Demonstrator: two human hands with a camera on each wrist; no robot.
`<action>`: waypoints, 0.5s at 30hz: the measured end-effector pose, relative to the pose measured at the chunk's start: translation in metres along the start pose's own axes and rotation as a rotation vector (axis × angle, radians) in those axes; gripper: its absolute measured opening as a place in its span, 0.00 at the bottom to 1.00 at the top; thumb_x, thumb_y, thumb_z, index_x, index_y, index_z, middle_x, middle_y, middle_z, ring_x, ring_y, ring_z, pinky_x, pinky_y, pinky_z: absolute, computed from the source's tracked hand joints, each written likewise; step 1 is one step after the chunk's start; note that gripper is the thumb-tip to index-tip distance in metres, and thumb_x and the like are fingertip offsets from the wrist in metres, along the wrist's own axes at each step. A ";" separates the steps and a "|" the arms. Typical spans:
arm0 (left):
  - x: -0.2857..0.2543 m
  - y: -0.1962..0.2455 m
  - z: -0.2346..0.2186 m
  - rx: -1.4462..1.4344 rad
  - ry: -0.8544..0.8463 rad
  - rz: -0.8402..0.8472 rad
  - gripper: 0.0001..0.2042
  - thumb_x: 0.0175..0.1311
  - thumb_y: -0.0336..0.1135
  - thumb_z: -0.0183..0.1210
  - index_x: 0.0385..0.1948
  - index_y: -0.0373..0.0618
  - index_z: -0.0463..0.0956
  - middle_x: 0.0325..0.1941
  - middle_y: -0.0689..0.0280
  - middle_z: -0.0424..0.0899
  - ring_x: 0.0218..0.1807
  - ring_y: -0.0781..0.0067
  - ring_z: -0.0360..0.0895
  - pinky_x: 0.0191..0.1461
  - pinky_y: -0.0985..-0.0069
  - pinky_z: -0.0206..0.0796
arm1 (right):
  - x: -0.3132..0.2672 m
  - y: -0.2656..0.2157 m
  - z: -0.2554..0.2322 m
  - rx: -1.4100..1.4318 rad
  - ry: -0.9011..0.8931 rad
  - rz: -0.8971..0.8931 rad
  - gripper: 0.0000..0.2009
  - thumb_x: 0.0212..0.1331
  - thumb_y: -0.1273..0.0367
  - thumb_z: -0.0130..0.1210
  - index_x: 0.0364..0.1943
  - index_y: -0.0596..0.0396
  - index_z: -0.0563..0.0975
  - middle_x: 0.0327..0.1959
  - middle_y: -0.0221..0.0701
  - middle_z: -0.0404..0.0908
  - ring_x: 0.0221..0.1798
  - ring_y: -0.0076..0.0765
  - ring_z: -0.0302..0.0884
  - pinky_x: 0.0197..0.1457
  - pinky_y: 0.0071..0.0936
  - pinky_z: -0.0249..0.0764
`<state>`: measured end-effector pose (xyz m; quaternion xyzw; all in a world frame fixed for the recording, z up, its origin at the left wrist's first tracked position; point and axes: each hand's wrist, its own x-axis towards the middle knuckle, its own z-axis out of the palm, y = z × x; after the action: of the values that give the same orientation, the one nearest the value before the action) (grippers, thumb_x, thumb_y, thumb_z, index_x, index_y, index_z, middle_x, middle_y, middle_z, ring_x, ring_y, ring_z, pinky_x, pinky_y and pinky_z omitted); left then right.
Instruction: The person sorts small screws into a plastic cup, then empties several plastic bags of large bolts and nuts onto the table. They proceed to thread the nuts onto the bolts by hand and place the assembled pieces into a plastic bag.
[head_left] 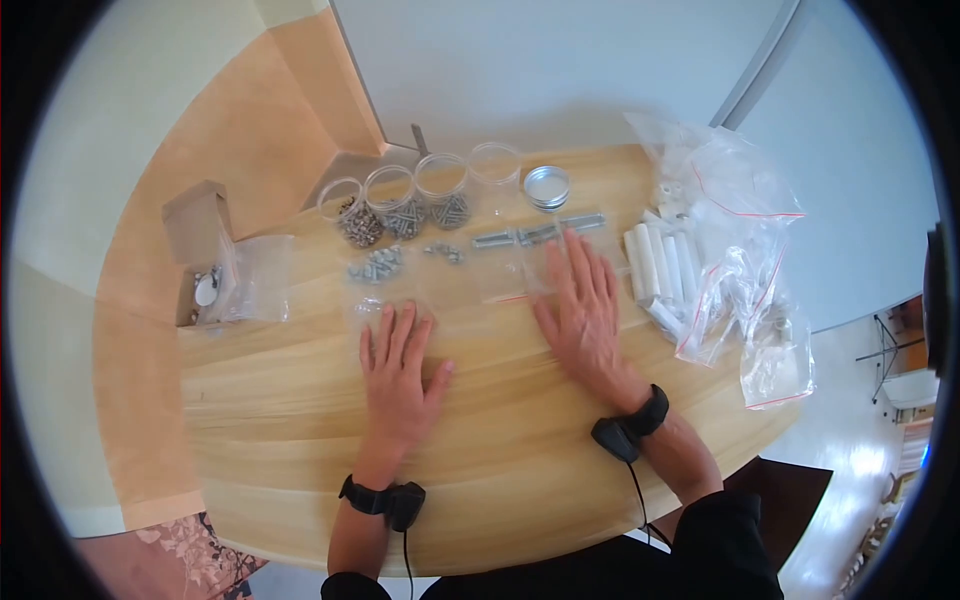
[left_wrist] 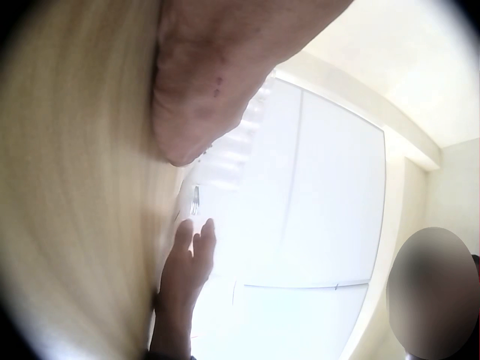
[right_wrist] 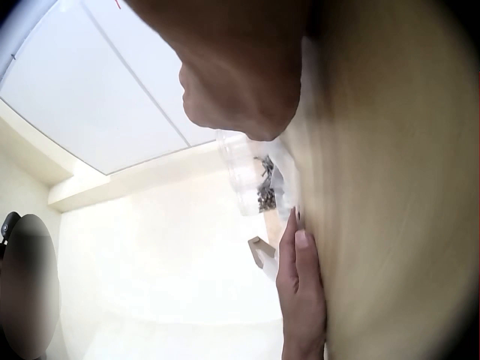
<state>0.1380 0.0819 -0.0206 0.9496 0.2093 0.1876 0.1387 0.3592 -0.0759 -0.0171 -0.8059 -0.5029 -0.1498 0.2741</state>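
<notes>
In the head view my left hand lies palm down over the wooden table, its fingers spread and straight. Its fingertips reach the lower edge of a clear bag with short metal fasteners. Farther right, my right hand is also flat with extended fingers. Those fingertips overlap a clear bag holding long metal pieces. Between the hands' far ends sit a few small metal fasteners and a second long metal piece. Neither hand grips anything. Both wrist views show the hands low along the tabletop.
Clear jars of screws stand along the back, beside stacked silver-rimmed lids. At the left is an open cardboard box with a plastic bag. White rolls and crumpled clear bags cover the right side.
</notes>
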 end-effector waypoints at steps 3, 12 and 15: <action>-0.002 0.000 0.000 -0.001 0.000 -0.008 0.28 0.71 0.47 0.58 0.69 0.45 0.69 0.79 0.58 0.64 0.81 0.49 0.54 0.82 0.47 0.38 | 0.003 0.014 0.003 -0.200 0.022 0.107 0.27 0.64 0.64 0.61 0.66 0.57 0.73 0.70 0.51 0.71 0.72 0.56 0.67 0.72 0.50 0.64; -0.006 0.002 0.001 -0.003 0.037 0.014 0.26 0.73 0.44 0.57 0.68 0.43 0.70 0.78 0.57 0.65 0.81 0.49 0.56 0.81 0.48 0.42 | -0.037 -0.001 -0.029 -0.302 -0.111 -0.029 0.19 0.55 0.73 0.57 0.52 0.66 0.79 0.58 0.46 0.80 0.62 0.46 0.78 0.49 0.36 0.77; -0.002 0.005 -0.003 -0.071 0.143 0.072 0.22 0.73 0.39 0.58 0.64 0.41 0.72 0.74 0.55 0.69 0.76 0.49 0.62 0.77 0.54 0.53 | -0.070 -0.024 -0.059 -0.319 -0.284 -0.013 0.19 0.53 0.74 0.57 0.51 0.65 0.80 0.56 0.49 0.80 0.61 0.47 0.79 0.48 0.34 0.77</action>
<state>0.1371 0.0772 -0.0172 0.9353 0.1776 0.2669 0.1500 0.3081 -0.1532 0.0013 -0.8489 -0.5116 -0.1141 0.0686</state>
